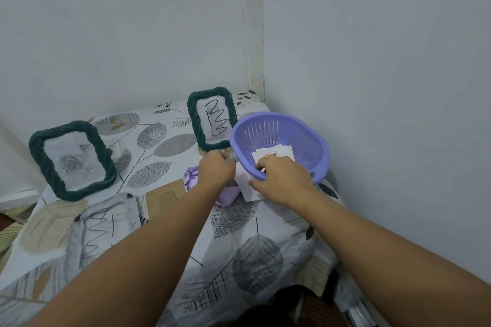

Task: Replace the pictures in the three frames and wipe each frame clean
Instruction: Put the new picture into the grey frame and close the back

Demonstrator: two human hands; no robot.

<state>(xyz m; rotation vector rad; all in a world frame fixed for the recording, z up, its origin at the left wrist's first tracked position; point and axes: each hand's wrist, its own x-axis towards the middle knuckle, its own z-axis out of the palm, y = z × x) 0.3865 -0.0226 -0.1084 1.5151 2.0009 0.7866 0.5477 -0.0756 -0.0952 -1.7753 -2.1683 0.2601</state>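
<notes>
Green woven frames stand at left (72,159) and further back (212,117); a third (105,231) lies flat on the bench (265,252). My left hand (215,173) curls over a lilac cloth (191,178), its grip hidden; my right hand (284,180) pinches a white picture (245,184) beside the purple basket (281,145).
</notes>
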